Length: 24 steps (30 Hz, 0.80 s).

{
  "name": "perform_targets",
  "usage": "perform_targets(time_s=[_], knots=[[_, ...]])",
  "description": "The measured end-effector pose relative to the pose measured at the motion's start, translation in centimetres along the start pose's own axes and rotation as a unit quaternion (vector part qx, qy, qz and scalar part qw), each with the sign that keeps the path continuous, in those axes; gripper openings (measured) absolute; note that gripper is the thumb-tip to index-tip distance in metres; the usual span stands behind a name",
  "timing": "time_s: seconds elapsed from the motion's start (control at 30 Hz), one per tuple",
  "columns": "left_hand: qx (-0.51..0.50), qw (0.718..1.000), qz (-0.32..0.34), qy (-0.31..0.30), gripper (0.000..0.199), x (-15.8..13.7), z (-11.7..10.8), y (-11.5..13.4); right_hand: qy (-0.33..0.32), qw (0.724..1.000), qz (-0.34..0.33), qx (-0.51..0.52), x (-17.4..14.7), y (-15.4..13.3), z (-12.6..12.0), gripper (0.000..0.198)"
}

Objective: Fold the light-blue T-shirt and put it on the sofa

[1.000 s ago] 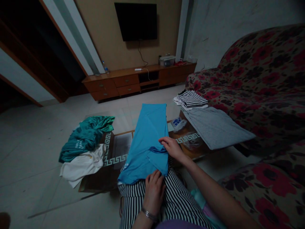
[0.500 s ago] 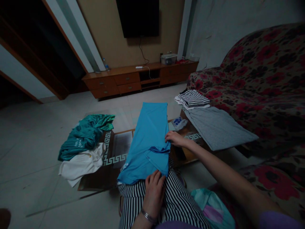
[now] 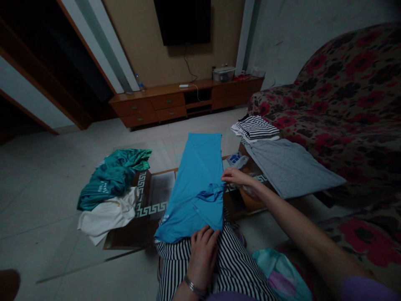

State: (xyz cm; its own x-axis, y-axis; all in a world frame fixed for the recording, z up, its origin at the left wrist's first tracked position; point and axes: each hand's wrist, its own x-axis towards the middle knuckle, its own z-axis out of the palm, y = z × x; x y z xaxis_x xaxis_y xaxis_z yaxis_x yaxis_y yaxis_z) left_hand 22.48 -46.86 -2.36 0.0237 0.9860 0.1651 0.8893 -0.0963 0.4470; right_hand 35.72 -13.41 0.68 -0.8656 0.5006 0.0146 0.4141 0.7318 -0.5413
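A blue T-shirt (image 3: 197,167) lies folded lengthwise over my striped lap and the glass coffee table, its sleeve bunched near the right edge. My right hand (image 3: 237,176) pinches the shirt's right edge just beyond that sleeve. Resting on the shirt's near end is my left hand (image 3: 203,253), a bracelet at its wrist, its fingers spread and slightly bent on the cloth.
A green garment (image 3: 109,177) and a white garment (image 3: 109,215) lie at the table's left. To the right are a grey garment (image 3: 291,167), a folded striped stack (image 3: 257,127) and a plastic bag (image 3: 237,160). A flowered sofa (image 3: 344,113) borders the right side.
My right hand has shifted slightly forward and right along the shirt's edge, and the sleeve folds have moved a little. My left hand stays in place.
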Motion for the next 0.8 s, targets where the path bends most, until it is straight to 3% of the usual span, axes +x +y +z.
perform_targets(time_s=[0.1,0.2,0.3,0.37,0.47,0.6,0.8], knots=[[-0.018,0.999,-0.022,0.040,0.038,1.4,-1.5,-0.7,0.002,0.995,-0.078,0.056,-0.8,-0.6,-0.2,0.036],[0.015,0.995,-0.077,0.065,0.028,4.2,-3.3,-2.0,0.002,0.995,-0.081,0.051,-0.6,-1.3,0.4,0.040],[0.086,0.982,-0.155,0.063,0.033,7.3,-4.4,-3.5,-0.016,0.997,-0.064,0.043,0.3,-2.0,1.2,0.027],[0.126,0.972,-0.193,0.053,0.039,9.1,-4.5,-4.3,-0.019,0.998,-0.034,0.056,1.0,-2.3,1.6,0.019],[0.139,0.966,-0.214,0.046,0.039,10.7,-4.3,-5.1,0.016,0.996,0.048,0.067,1.6,-2.5,2.1,0.023],[0.100,0.963,-0.251,0.024,0.034,11.4,-4.4,-5.5,0.059,0.987,0.149,-0.019,1.9,-3.1,2.9,0.030],[0.126,0.959,-0.253,-0.007,0.025,11.3,-5.2,-5.9,0.091,0.976,0.181,-0.076,1.9,-4.0,3.6,0.030]])
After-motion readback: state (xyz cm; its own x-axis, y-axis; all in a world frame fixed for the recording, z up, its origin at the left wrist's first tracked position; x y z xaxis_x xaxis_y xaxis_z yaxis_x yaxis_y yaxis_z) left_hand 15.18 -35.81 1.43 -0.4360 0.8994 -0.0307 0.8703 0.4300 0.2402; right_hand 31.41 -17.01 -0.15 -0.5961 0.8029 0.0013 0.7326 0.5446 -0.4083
